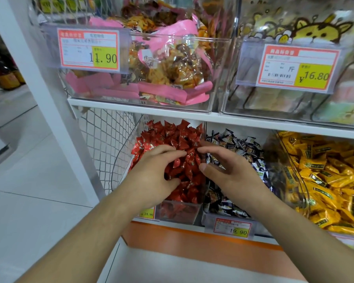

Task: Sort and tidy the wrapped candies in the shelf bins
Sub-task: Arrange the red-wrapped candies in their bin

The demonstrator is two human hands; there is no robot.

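A heap of red wrapped candies [179, 139] fills a clear bin [178, 213] on the lower shelf. My left hand [153, 172] lies on the pile with its fingers spread and lightly bent over the wrappers. My right hand [223, 166] hovers at the divider between the red bin and the neighbouring bin of dark blue and white candies [245, 148]. Its fingers reach toward the red heap and its thumb is apart below them. I cannot see any candy pinched in either hand. Further right lies a bin of yellow wrapped candies [325, 176].
The upper shelf carries a clear bin of pink snack packs [161, 78] and a bin of pastel sweets [294, 99], each with a price tag. A white wire mesh panel [104, 135] closes the shelf's left side. An orange base strip [192, 240] runs below.
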